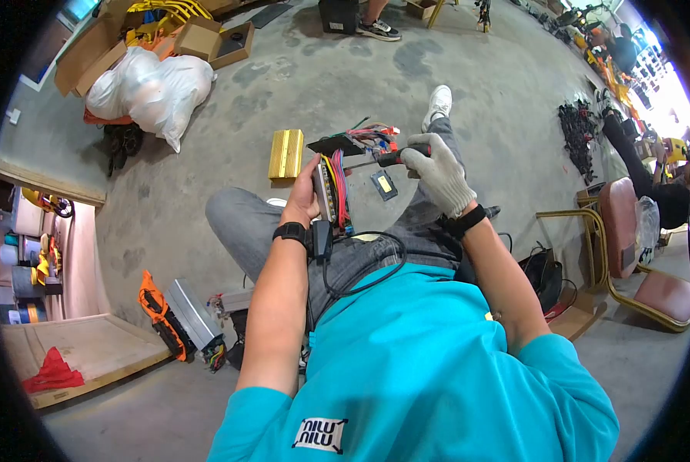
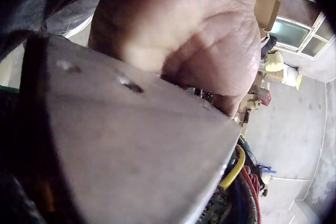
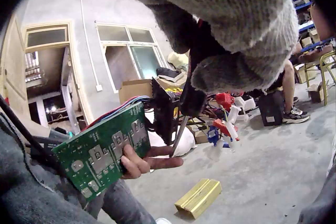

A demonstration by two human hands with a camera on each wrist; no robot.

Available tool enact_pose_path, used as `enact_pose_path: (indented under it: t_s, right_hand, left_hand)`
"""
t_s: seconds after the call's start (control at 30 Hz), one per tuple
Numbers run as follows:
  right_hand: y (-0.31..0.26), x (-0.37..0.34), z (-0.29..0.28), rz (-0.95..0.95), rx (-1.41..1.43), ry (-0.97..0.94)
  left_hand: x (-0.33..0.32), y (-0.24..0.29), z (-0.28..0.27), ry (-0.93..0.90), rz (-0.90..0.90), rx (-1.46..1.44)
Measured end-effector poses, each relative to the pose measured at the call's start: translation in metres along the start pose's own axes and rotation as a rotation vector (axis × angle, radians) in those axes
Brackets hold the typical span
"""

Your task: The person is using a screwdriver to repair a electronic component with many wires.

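My bare left hand [image 1: 305, 194] grips a green circuit board [image 3: 105, 150] with a grey metal plate [image 2: 136, 140] along one side. A bundle of coloured wires [image 1: 339, 181] runs off the board over my lap. My right hand [image 1: 442, 177], in a knitted glove, holds a screwdriver [image 1: 392, 158] by its dark red-and-black handle. Its metal shaft [image 3: 179, 136] points toward the board and overlaps my left fingertips in the right wrist view. Beyond the board are a black end plate [image 1: 334, 145] and loose connectors [image 1: 382, 135]. The metal plate hides most left fingers in the left wrist view.
On the floor lie a gold metal case [image 1: 286, 154] and a small black module with a yellow label [image 1: 384, 185]. White bags [image 1: 156, 88] stand far left. Beside me are a silver case [image 1: 193, 312] on the left and a chair [image 1: 618, 231] on the right.
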State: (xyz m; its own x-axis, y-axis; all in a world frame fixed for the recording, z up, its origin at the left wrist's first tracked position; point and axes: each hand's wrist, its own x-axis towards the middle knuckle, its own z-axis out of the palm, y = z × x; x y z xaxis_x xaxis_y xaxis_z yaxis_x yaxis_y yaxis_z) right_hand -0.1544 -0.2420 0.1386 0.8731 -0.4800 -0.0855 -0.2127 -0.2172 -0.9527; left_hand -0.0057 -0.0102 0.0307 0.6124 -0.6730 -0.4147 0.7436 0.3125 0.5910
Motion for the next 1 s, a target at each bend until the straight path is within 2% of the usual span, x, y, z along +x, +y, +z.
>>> enact_pose_path:
  t_s: [0.27,0.33,0.53,0.63,0.7,0.73,0.8,0.93,1.0]
  right_hand:
    - [-0.003,-0.001,-0.003,0.017,0.002,-0.024]
    - [0.001,0.003,-0.009,0.03,0.052,0.002]
    - [-0.006,-0.003,-0.023,0.09,0.085,0.062]
    - [0.01,0.003,-0.028,0.097,0.129,0.048]
    - [0.039,0.01,-0.035,-0.333,-0.152,-0.002]
    - [0.021,0.003,-0.032,-0.325,-0.149,0.009]
    - [-0.011,-0.006,-0.031,0.101,0.072,0.06]
    - [0.001,0.0,-0.042,0.117,0.105,0.032]
    - [0.012,0.001,-0.056,0.104,0.217,-0.021]
  left_hand:
    - [0.006,0.0,-0.009,-0.048,-0.07,-0.002]
    - [0.004,0.0,-0.003,0.078,-0.065,0.008]
    - [0.013,-0.002,-0.012,0.092,-0.084,0.009]
    - [0.014,-0.001,-0.009,0.105,-0.1,0.012]
    - [0.013,-0.001,-0.007,0.103,-0.121,0.025]
    - [0.013,-0.001,-0.006,0.109,-0.11,0.019]
    - [0.014,-0.001,-0.005,0.113,-0.099,0.018]
    - [0.015,-0.003,-0.011,0.107,-0.081,0.015]
    - [0.017,-0.005,-0.018,0.138,-0.047,0.025]
